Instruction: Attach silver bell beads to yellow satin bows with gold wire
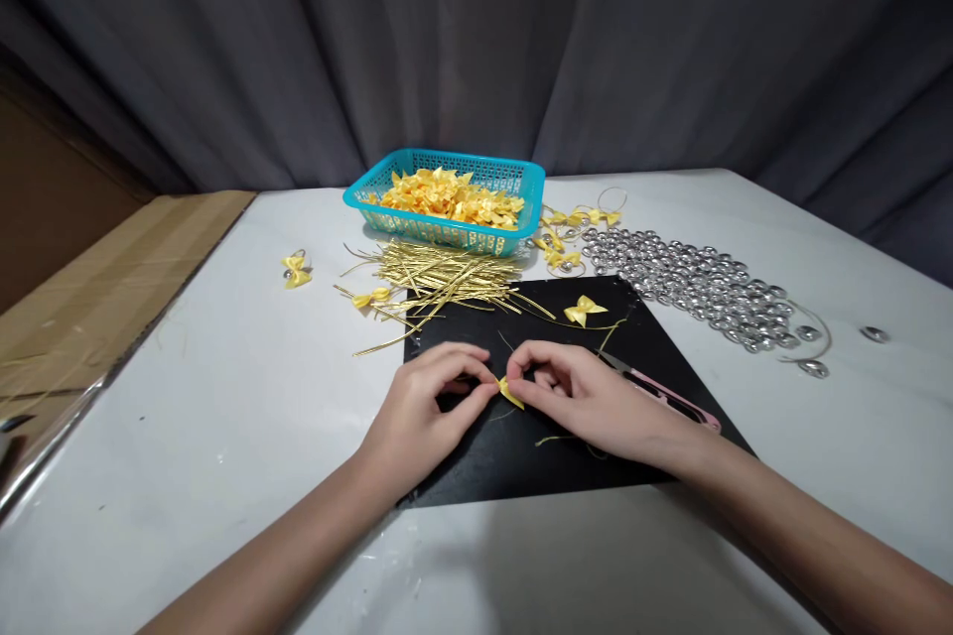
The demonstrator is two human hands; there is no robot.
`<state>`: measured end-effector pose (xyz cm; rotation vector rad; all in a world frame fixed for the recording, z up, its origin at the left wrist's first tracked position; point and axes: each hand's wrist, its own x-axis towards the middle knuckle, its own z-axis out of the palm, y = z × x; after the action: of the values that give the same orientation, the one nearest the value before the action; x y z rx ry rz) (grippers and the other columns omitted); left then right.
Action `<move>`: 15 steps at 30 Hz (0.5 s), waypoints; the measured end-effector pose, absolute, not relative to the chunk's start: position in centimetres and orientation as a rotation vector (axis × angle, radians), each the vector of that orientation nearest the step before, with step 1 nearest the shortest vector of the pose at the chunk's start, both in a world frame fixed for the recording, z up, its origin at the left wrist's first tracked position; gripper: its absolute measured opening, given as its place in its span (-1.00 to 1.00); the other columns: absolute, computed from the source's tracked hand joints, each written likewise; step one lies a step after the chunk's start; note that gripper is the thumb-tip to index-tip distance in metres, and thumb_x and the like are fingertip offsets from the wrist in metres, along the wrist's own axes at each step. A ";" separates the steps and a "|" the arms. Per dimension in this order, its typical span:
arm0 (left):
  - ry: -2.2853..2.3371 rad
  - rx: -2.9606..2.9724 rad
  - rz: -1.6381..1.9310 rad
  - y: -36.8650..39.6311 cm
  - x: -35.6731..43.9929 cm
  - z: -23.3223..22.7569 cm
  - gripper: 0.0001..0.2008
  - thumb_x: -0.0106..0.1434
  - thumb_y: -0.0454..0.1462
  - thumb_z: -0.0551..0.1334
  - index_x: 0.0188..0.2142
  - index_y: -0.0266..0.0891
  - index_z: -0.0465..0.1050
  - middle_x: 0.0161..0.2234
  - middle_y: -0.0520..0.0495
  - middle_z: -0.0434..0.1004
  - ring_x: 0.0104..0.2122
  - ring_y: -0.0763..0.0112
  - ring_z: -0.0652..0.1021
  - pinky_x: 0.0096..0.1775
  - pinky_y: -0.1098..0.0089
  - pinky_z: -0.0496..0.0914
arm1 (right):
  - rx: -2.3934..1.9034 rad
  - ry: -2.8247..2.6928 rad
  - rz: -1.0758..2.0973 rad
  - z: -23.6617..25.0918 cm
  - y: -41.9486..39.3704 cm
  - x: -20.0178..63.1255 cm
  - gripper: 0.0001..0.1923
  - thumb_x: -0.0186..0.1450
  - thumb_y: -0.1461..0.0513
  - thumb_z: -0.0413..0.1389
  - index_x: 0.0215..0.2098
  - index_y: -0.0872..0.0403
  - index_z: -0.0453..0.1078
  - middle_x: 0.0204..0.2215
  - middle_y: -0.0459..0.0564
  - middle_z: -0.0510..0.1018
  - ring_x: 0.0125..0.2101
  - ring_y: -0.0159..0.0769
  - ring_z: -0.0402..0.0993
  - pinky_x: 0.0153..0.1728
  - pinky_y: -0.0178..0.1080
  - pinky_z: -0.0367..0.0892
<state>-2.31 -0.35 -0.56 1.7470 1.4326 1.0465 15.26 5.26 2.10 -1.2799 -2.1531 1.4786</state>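
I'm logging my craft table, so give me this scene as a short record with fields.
Left hand: pinching small yellow ribbon bow
Right hand: pinching the same bow
Under hands: flat black mat
Beside right hand: pink-handled cutting tool
Beyond hands: loose gold metallic cords; turquoise perforated plastic basket holding yellow bows
Right side: many shiny silver oval pieces

Bow satiny cloth; basket plastic; beads smooth (mirror-glossy, metal-looking); curtain matt cloth.

You can read no text, label, brand, number or sign here, whether on the blue basket at the far side, the black mat nearer you, or the cardboard at the left.
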 end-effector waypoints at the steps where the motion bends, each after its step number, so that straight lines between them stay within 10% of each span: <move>1: 1.472 1.792 1.068 -0.4 -2.3 -0.5 -0.91 0.20 -0.30 0.20 -0.38 -0.22 0.48 -0.22 -0.12 0.51 -0.24 0.35 0.52 -0.28 0.44 0.40 | -1.290 -2.138 1.471 2.0 5.3 15.2 -0.81 0.22 0.15 0.06 -0.39 0.15 0.33 -0.68 -0.22 0.13 -0.65 -0.54 0.00 -0.66 -0.44 -0.09; 15: 1.479 2.205 0.790 0.2 -3.8 0.0 -0.84 0.30 -0.29 0.09 -0.23 -0.24 0.44 -0.26 -0.09 0.47 -0.33 0.42 0.50 -0.31 0.44 0.35 | -1.118 -2.123 1.241 0.5 5.2 15.1 -0.88 0.23 0.24 0.05 -0.40 0.13 0.37 -0.38 -0.05 0.41 -0.50 -0.49 0.23 -0.55 -0.42 0.16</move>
<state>-3.79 0.22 -0.02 2.2054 1.4794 0.7900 15.12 5.20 0.52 -1.1176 -2.1232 1.2411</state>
